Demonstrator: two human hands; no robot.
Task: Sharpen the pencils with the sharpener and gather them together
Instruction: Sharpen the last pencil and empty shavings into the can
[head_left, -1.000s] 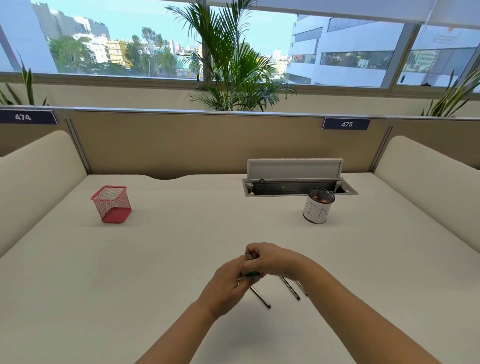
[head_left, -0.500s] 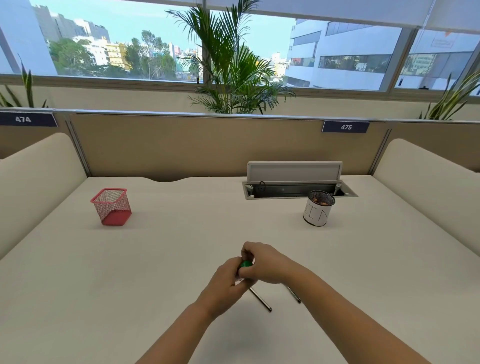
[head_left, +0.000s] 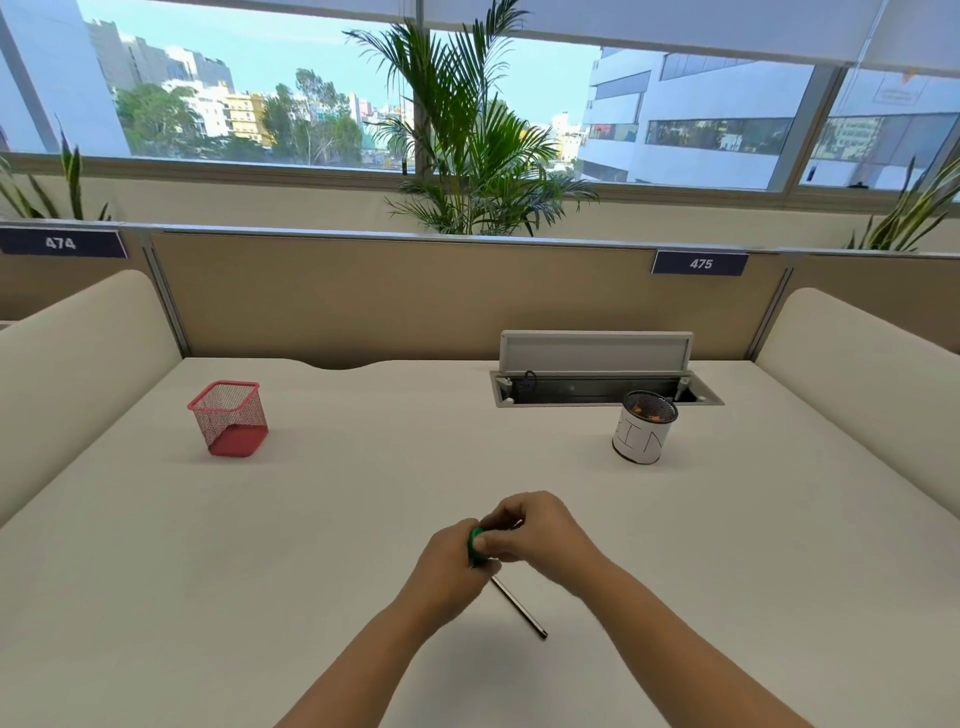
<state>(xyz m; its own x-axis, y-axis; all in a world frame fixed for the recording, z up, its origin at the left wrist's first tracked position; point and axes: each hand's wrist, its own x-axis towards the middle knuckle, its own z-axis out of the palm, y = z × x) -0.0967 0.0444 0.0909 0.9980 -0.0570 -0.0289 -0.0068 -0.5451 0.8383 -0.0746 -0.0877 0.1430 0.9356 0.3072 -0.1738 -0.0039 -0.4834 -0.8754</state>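
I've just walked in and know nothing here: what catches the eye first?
Two hands meet at the desk's near middle, the left hand and right hand gripping a green sharpener with a pencil slanting out below. A red mesh basket stands far left, a white cup far right.

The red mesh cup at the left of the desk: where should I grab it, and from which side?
Grip the red mesh cup by its open square rim, coming from above with fingers over two opposite walls. It stands upright and apart from everything else, so probably either pair of walls would do.
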